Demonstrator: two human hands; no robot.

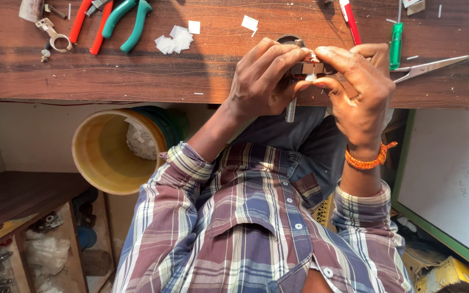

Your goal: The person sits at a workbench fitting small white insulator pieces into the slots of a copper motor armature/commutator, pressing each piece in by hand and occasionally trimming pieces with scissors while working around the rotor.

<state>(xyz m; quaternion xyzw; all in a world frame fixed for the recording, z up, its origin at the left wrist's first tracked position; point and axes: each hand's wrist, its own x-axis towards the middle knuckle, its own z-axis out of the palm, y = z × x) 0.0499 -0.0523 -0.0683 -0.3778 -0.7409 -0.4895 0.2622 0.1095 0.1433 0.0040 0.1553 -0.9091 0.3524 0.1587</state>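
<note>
Up close, the dark wooden worktop (109,70) carries the loose tools along its far side, red-handled (85,24) and teal-handled pliers (128,21), a green screwdriver (396,46) and scissors (435,66), apparently pushed back so the near edge stays free for the hands. Below the edge a yellow bucket (101,154) sits tipped, white scraps inside. Both hands meet above that edge: the left hand (259,81) has its grip closed around a small dark metal part (302,69) with a stem hanging down, seemingly steadying it, while the right hand (356,89) pinches a tiny white piece (311,77) against it.
</note>
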